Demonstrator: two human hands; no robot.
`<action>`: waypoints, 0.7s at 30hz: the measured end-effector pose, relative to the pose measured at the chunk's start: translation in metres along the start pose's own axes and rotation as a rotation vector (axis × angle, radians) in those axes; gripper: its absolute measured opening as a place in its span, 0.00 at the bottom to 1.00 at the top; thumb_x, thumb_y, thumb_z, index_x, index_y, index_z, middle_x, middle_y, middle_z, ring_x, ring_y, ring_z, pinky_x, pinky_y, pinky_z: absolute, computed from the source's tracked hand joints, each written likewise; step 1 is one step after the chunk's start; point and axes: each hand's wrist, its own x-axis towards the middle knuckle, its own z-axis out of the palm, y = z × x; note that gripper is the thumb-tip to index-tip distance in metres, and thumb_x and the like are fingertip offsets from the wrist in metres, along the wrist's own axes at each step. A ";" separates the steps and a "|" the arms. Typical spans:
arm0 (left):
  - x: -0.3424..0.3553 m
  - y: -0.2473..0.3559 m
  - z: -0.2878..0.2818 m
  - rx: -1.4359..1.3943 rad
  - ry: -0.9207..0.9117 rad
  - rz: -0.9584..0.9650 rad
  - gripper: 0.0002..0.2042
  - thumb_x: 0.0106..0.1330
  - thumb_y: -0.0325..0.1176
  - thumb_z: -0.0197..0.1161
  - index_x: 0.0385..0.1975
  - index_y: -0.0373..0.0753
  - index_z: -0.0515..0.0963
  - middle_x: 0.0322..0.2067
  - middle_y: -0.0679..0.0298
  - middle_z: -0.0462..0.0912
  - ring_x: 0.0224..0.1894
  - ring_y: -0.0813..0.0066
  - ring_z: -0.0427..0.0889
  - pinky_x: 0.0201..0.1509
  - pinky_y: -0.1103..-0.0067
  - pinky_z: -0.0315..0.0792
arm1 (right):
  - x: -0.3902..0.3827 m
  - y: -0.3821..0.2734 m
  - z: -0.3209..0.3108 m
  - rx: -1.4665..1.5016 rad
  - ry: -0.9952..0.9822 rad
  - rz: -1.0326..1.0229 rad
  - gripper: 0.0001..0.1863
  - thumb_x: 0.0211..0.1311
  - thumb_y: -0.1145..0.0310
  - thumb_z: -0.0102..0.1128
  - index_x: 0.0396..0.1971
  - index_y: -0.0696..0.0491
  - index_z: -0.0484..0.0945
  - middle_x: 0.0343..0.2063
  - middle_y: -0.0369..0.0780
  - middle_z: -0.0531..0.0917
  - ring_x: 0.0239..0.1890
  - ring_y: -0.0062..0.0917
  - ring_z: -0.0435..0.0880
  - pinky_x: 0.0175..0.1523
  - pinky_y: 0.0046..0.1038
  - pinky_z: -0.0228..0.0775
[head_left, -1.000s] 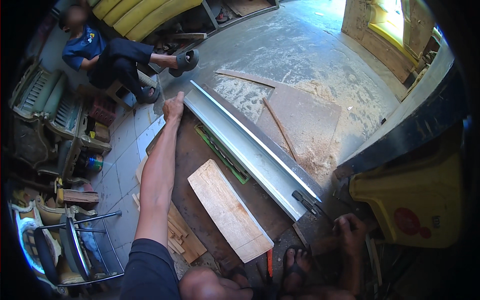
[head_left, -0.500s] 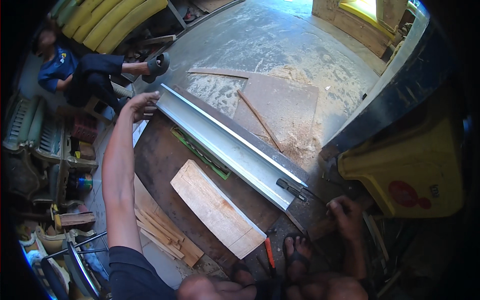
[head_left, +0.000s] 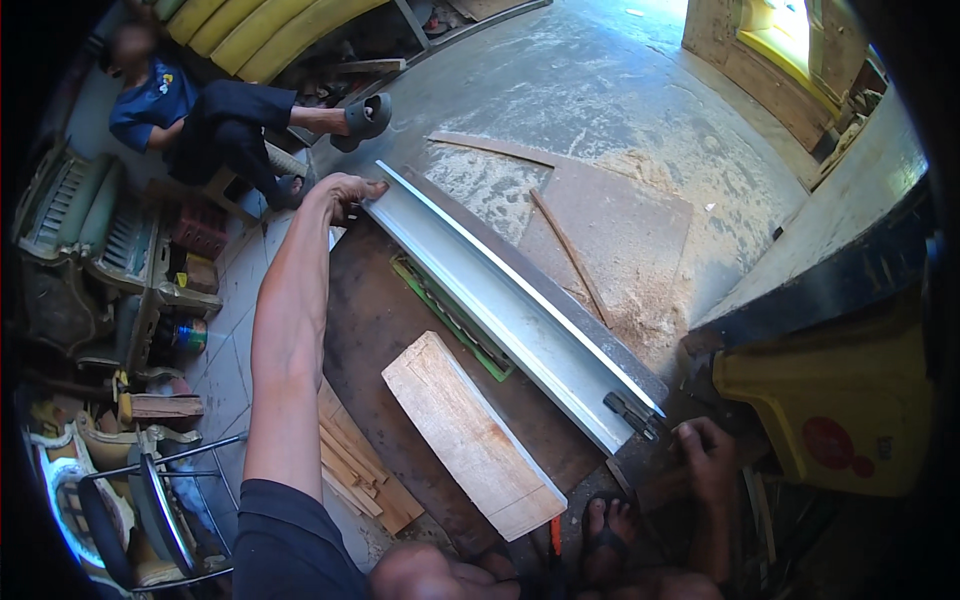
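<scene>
A pale metal channel (head_left: pixel 520 320) lies slantwise across the dark board in front of me. At its far left end my left hand (head_left: pixel 348 192) is closed, thumb and fingers pinching the edge. A small dark metal tool (head_left: pixel 630 412) rests in the channel's near right end; its exact kind is unclear. Just right of that tool my right hand (head_left: pixel 705 455) is held with curled fingers; whatever they hold is too dark to make out. A thick light wooden block (head_left: pixel 475 435) with pencil lines sits nearer to me, apart from both hands. Between block and channel lies a green-edged level-like bar (head_left: pixel 450 315).
Thin wood strips (head_left: pixel 355 460) lie left of the block. Beyond the channel are a sawdust-covered panel (head_left: pixel 640 220) and a narrow stick (head_left: pixel 570 255). A yellow plastic stool (head_left: pixel 820 390) stands right. A seated person (head_left: pixel 220 120) is at far left, near carved furniture (head_left: pixel 70 300).
My left hand has gone from loose, spread fingers beside the channel's far end to a grip on it. The view has swung left, so the scene sits further right. My right hand stays by the tool.
</scene>
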 end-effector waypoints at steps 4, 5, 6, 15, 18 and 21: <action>0.003 -0.005 -0.029 0.020 -0.025 0.020 0.36 0.62 0.57 0.74 0.68 0.50 0.74 0.67 0.58 0.69 0.59 0.64 0.71 0.62 0.58 0.68 | 0.005 -0.013 0.011 0.058 -0.075 -0.016 0.09 0.72 0.69 0.63 0.34 0.58 0.84 0.23 0.32 0.82 0.26 0.15 0.79 0.34 0.21 0.72; 0.005 -0.007 -0.031 0.035 -0.027 0.016 0.37 0.62 0.58 0.74 0.70 0.50 0.72 0.69 0.56 0.67 0.61 0.63 0.70 0.62 0.58 0.68 | 0.005 -0.013 0.013 0.076 -0.072 -0.014 0.09 0.72 0.69 0.63 0.34 0.58 0.84 0.22 0.32 0.82 0.26 0.14 0.79 0.34 0.21 0.72; 0.014 -0.004 -0.018 0.060 0.016 -0.007 0.41 0.64 0.60 0.71 0.74 0.48 0.67 0.73 0.51 0.62 0.66 0.60 0.67 0.64 0.57 0.67 | 0.004 -0.013 0.010 0.053 -0.050 -0.007 0.09 0.72 0.69 0.63 0.34 0.58 0.84 0.23 0.32 0.82 0.26 0.14 0.79 0.34 0.21 0.72; 0.021 0.002 -0.013 0.041 -0.017 0.022 0.26 0.73 0.51 0.64 0.63 0.40 0.76 0.62 0.52 0.75 0.56 0.57 0.77 0.52 0.59 0.76 | -0.001 0.001 -0.004 -0.074 -0.010 0.044 0.11 0.73 0.64 0.64 0.37 0.58 0.85 0.24 0.34 0.84 0.27 0.15 0.82 0.35 0.22 0.75; 0.037 -0.008 -0.001 -0.003 -0.089 0.057 0.26 0.69 0.48 0.68 0.62 0.40 0.78 0.67 0.50 0.71 0.62 0.47 0.73 0.55 0.51 0.74 | -0.025 -0.022 -0.009 -0.168 0.037 0.114 0.15 0.74 0.59 0.64 0.38 0.58 0.85 0.24 0.35 0.85 0.28 0.17 0.82 0.36 0.25 0.76; 0.044 -0.032 -0.063 -0.014 0.053 0.135 0.18 0.65 0.47 0.71 0.46 0.41 0.85 0.48 0.58 0.82 0.45 0.58 0.81 0.39 0.60 0.77 | -0.043 -0.034 0.005 -0.241 -0.060 0.019 0.19 0.73 0.54 0.62 0.41 0.57 0.85 0.29 0.43 0.88 0.32 0.31 0.88 0.41 0.35 0.78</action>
